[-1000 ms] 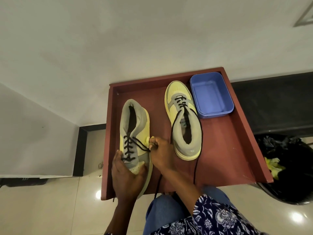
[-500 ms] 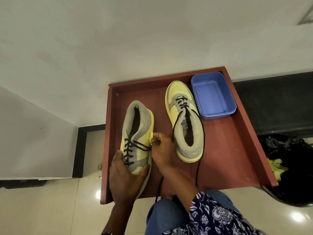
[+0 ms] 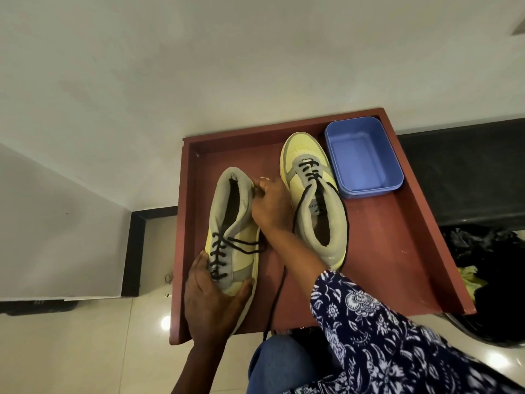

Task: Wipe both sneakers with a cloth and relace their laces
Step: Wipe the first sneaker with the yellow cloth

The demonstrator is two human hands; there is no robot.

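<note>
Right hand (image 3: 271, 207) fingers (image 3: 262, 185) pinch the near sneaker's (image 3: 231, 226) collar while the left hand (image 3: 211, 297) grips its toe on the red worktop (image 3: 383, 251), beside the second sneaker (image 3: 315, 200), tongue label unreadable, and a blue tub (image 3: 365, 157).

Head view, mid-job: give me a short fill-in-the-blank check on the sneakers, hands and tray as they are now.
1. The left hand grips the ____ end of the near sneaker.
2. The right hand is at that sneaker's ____ end, fingers curled.
3. The blue tub sits in the wooden tray beside the toe of the ____ sneaker.
4. Both sneakers' laces are ____ in colour.

Missing words: toe; heel; far; black
</note>
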